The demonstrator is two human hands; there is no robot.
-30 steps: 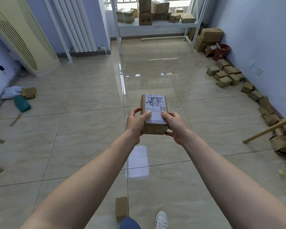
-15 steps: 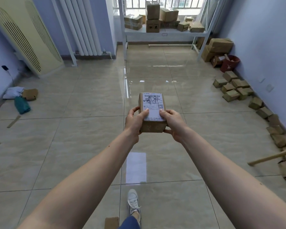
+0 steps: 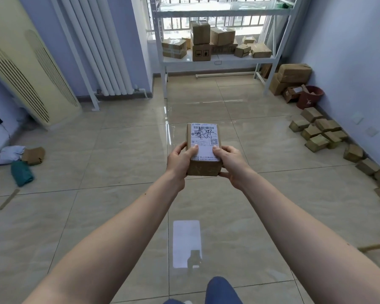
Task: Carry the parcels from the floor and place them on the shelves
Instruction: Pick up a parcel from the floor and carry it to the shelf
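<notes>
A small brown parcel (image 3: pixel 204 148) with a white shipping label on top is held out in front of me above the tiled floor. My left hand (image 3: pixel 178 161) grips its left side and my right hand (image 3: pixel 232 161) grips its right side, thumbs resting on the label. Straight ahead at the far wall stands a white metal shelf unit (image 3: pixel 219 60) with several cardboard boxes on its lower shelf. Its upper shelf (image 3: pixel 224 12) looks bare. Several small parcels (image 3: pixel 316 131) lie on the floor along the right wall.
Larger cardboard boxes (image 3: pixel 293 76) and a red bucket (image 3: pixel 309 98) sit by the shelf's right leg. A white radiator (image 3: pixel 96 47) and a cream air-conditioner unit (image 3: pixel 20 69) stand at the left. Soft bags (image 3: pixel 20 160) lie on the floor at the far left.
I have walked toward the shelf, which now looks larger and nearer. The parcel stays held in both hands, and the row of floor parcels has slid toward the right edge.
</notes>
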